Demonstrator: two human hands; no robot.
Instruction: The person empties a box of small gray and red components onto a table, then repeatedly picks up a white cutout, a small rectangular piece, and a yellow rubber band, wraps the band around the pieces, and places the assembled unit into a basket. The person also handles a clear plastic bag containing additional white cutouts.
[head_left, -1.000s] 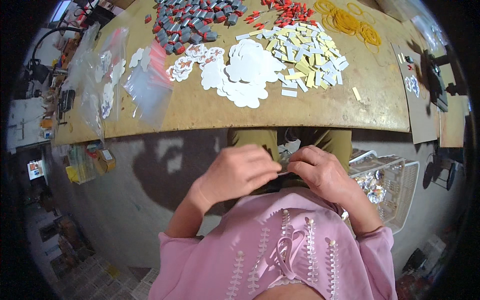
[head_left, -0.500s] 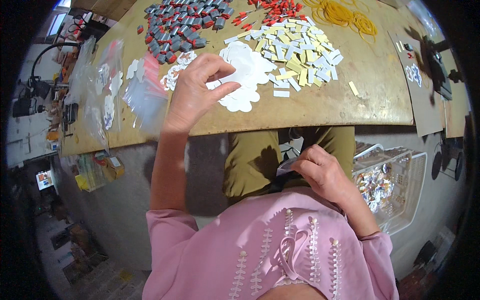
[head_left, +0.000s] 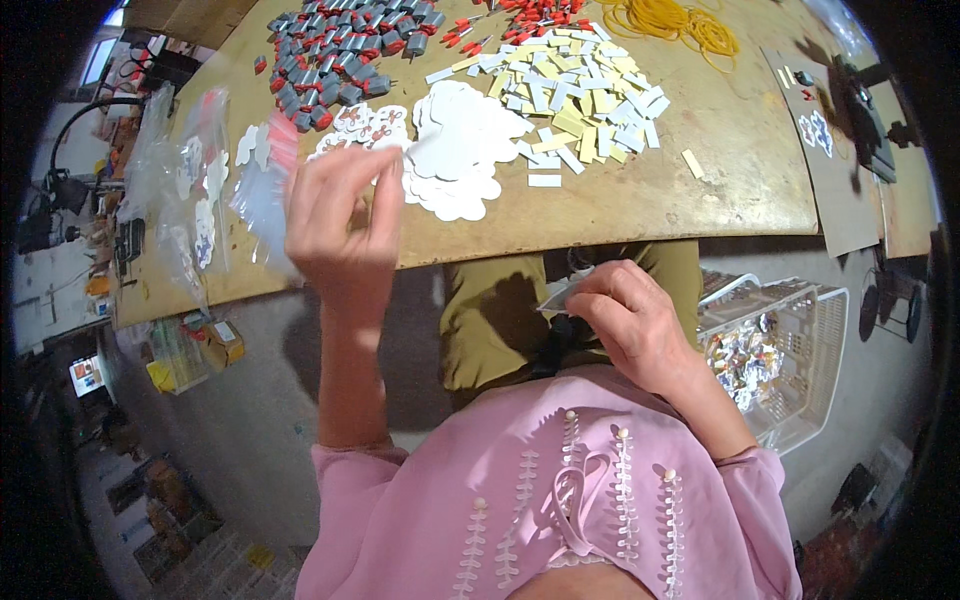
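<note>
My left hand is raised over the table's near edge, beside a pile of white scalloped paper cut-outs. Its fingers are drawn together and slightly blurred; whether anything sits between the fingertips is hidden. Down over my lap, my right hand pinches a small clear plastic bag. White cut-outs with brown printed figures lie just beyond my left fingers. Left of them spreads a fan of clear bags with pink-red tops.
Grey motor-like parts with red ends, red-tipped small parts, yellow and white strips and yellow rubber bands cover the back of the table. A white basket of shiny packets stands low at right.
My left hand has drawn back left and toward me from over the white cut-outs, its fingers closing. My right hand, with the bag, has risen slightly. The whole view has shifted a little.
</note>
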